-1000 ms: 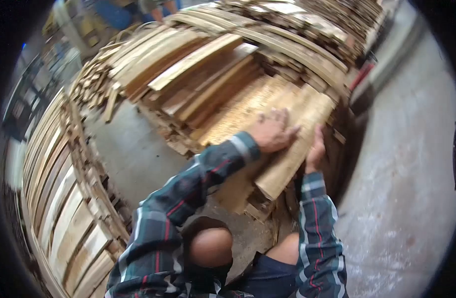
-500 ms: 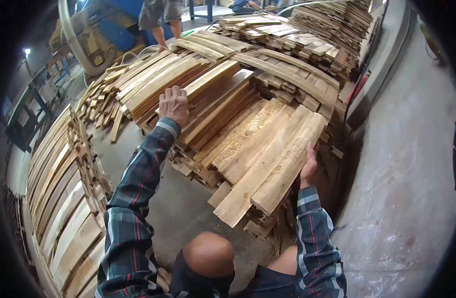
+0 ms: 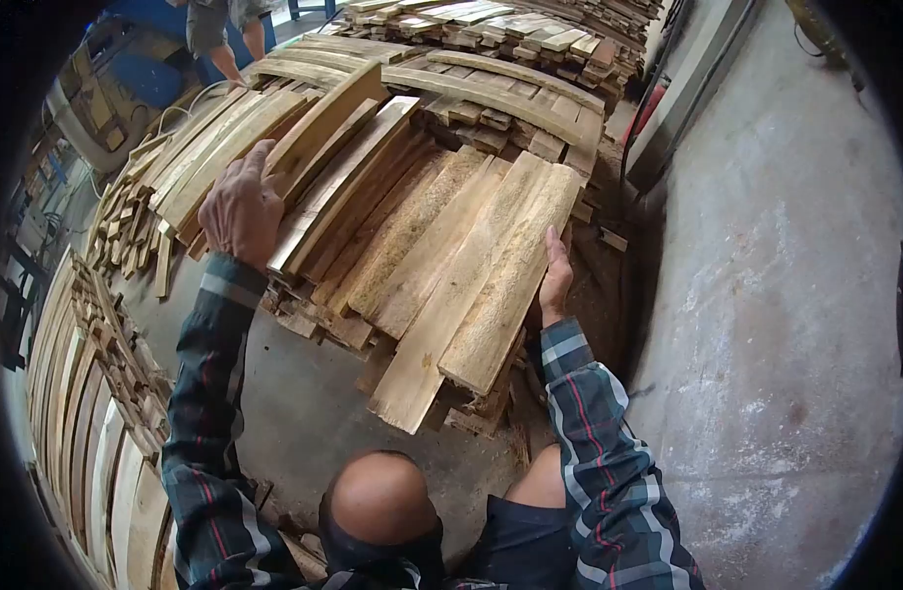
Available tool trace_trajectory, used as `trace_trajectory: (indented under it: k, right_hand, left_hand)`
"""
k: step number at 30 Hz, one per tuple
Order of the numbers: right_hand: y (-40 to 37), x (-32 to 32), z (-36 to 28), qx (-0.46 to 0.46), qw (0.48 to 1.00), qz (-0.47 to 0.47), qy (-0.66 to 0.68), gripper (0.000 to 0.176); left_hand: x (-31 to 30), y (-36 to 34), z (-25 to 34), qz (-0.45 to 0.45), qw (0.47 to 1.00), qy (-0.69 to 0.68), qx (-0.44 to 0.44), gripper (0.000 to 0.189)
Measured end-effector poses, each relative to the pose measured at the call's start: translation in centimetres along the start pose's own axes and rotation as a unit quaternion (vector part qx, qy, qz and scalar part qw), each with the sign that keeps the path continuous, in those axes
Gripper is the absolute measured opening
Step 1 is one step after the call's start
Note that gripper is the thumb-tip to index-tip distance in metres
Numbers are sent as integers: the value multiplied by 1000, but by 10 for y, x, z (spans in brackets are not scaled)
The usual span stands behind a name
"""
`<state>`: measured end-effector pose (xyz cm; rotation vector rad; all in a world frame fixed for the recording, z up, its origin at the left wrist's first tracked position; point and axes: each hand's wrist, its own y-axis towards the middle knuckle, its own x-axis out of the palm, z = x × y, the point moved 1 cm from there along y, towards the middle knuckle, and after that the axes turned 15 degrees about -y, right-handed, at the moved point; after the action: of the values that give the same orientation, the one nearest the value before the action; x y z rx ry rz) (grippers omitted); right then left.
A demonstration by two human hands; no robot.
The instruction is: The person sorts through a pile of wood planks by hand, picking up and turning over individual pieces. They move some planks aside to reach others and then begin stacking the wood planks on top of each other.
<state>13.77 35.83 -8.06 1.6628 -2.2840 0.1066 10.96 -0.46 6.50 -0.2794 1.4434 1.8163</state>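
I crouch in front of a low stack of rough wooden planks [image 3: 441, 246]. My left hand [image 3: 241, 206] reaches up and grips the raised near end of a long plank [image 3: 328, 113] on the left part of the stack. My right hand [image 3: 554, 280] rests against the right edge of the outermost plank [image 3: 515, 270], fingers along its side. Both sleeves are dark plaid.
Curved rows of stacked planks [image 3: 87, 393] run along the left. More plank piles [image 3: 500, 39] lie behind. A person's legs [image 3: 220, 29] stand at the back left by blue machinery. Bare concrete floor [image 3: 786, 295] spreads to the right, with a wall edge [image 3: 687, 88] beside the stack.
My left hand left the right-hand planks, reached across to the left part of the stack and closed on a long plank's end. My right hand stayed at the outer plank's edge.
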Motion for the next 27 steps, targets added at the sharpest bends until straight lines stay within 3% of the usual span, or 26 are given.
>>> trace_trajectory:
  k: [2, 5, 7, 9, 11, 13, 14, 17, 18, 19, 22, 25, 26, 27]
  right_hand:
    - [-2, -2, 1, 2, 1000, 20, -12, 58]
    - [-14, 13, -22, 41, 999, 18, 10, 57]
    - [-13, 13, -25, 70, 997, 16, 32, 56]
    - [-13, 15, -22, 45, 998, 36, 0, 57]
    - [-7, 4, -11, 10, 999, 34, -2, 51]
    - [10, -17, 13, -36, 999, 5, 28, 41]
    - [-4, 4, -6, 29, 999, 35, 7, 57]
    - [-10, 14, -16, -14, 998, 54, -10, 57]
    - [35, -48, 62, -92, 994, 35, -37, 49]
    - [36, -43, 55, -89, 996, 31, -8, 49]
    - [38, -40, 57, -75, 996, 35, 44, 49]
    - [-8, 15, -16, 6, 996, 81, 23, 57]
    - [50, -56, 68, -80, 993, 21, 88, 50]
    - [47, -70, 61, -65, 997, 33, 27, 50]
  left_hand:
    - [0, -5, 3, -21, 989, -128, -78, 35]
    - [24, -28, 21, -143, 830, -510, -173, 36]
    - [15, -44, 57, -245, 713, -602, -263, 35]
    - [27, -62, 78, -258, 684, -627, -267, 41]
    - [48, -78, 88, -278, 687, -615, -270, 39]
    - [63, -87, 95, -287, 754, -540, -239, 36]
    - [60, -88, 101, -295, 784, -499, -224, 36]
    - [45, -92, 116, -293, 858, -388, -163, 35]
    - [45, -94, 117, -273, 879, -367, -135, 34]
    - [45, -97, 117, -254, 897, -345, -107, 33]
    - [63, -97, 104, -285, 866, -404, -80, 33]
    - [60, -95, 112, -321, 851, -405, -89, 31]
    - [59, -96, 116, -321, 857, -392, -93, 30]
    - [59, -96, 119, -316, 864, -379, -99, 29]
